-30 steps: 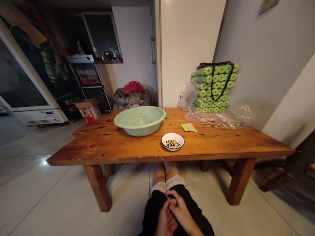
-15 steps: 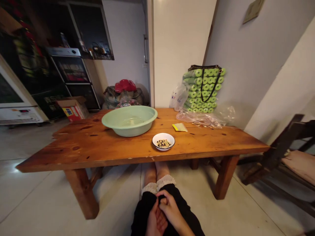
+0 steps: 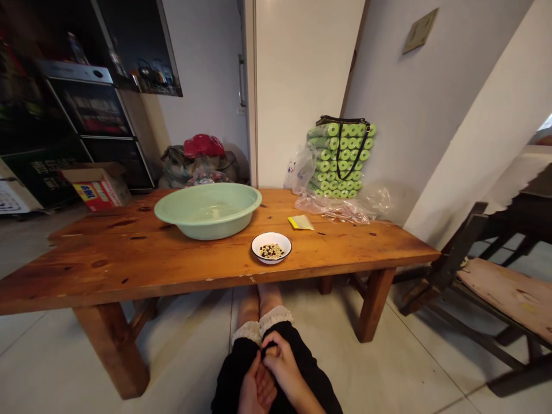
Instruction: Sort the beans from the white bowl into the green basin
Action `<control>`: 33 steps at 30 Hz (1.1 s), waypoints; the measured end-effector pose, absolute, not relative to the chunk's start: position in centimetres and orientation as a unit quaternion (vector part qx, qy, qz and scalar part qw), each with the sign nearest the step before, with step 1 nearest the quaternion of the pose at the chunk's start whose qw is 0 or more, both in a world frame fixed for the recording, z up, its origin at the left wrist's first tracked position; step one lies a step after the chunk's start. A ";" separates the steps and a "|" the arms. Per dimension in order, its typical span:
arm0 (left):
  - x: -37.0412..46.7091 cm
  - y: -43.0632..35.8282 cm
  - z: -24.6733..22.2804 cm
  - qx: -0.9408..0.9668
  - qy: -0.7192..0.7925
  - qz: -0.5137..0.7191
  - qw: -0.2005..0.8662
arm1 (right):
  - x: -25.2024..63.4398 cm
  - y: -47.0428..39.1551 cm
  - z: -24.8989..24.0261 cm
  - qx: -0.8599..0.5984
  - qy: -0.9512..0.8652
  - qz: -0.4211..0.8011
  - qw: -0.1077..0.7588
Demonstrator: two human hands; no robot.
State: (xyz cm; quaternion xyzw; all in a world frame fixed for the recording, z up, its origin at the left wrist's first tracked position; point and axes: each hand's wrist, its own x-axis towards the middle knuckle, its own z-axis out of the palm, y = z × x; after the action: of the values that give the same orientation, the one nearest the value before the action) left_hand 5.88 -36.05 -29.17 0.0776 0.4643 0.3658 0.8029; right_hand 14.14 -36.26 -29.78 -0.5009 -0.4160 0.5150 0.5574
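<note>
Both hands rest together over my lap, in front of the table's near edge. My left hand (image 3: 257, 386) is turned palm up with curled fingers, its thumb pressed toward the fingertips of the other hand. My right hand (image 3: 284, 368) is closed in a pinch and touches the left one. Whatever lies between the fingertips is too small to make out. Beyond them on the table, a white enamel bowl (image 3: 271, 238) with a dark rim holds small black and cream pieces (image 3: 271, 251), perhaps beans or beads.
On the wooden table (image 3: 172, 264) stand a pale green basin (image 3: 207, 215), a small yellow-and-white packet (image 3: 301, 222), clear plastic wrap (image 3: 345, 211) and stacked green rolls (image 3: 336, 161) with a black-strapped bag (image 3: 345, 121). A wooden chair (image 3: 500, 287) is at the right.
The view has turned to the right, so the table and its things sit farther left. My hands keep nearly the same pose, pinched together over my lap.
</note>
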 end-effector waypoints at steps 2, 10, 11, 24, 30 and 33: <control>5.8 -36.1 -29.0 0.052 0.455 0.378 0.805 | 14.0 -36.2 -29.6 -0.498 -0.410 0.517 0.562; 5.7 -36.3 -28.1 0.004 0.418 0.381 0.824 | 14.2 -36.2 -29.2 -0.483 -0.383 0.535 0.578; 5.7 -36.3 -28.0 0.003 0.416 0.377 0.828 | 14.3 -36.2 -29.2 -0.480 -0.378 0.537 0.582; 4.7 -36.7 -26.1 -0.043 0.366 0.419 0.830 | 14.3 -36.8 -26.4 -0.425 -0.303 0.569 0.635; 3.6 -35.8 -16.9 -0.044 0.232 0.517 0.823 | 15.4 -39.3 -14.8 -0.349 -0.323 0.529 0.703; 4.0 -35.6 -10.5 -0.026 0.155 0.543 0.825 | 15.5 -41.1 -8.7 -0.311 -0.361 0.506 0.719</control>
State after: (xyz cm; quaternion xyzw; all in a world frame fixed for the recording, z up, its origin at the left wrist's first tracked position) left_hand 4.05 -35.59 -10.53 -0.0260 0.1552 0.5434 0.8246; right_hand 15.55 -41.10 -8.67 -0.3113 -0.3606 0.5061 0.7190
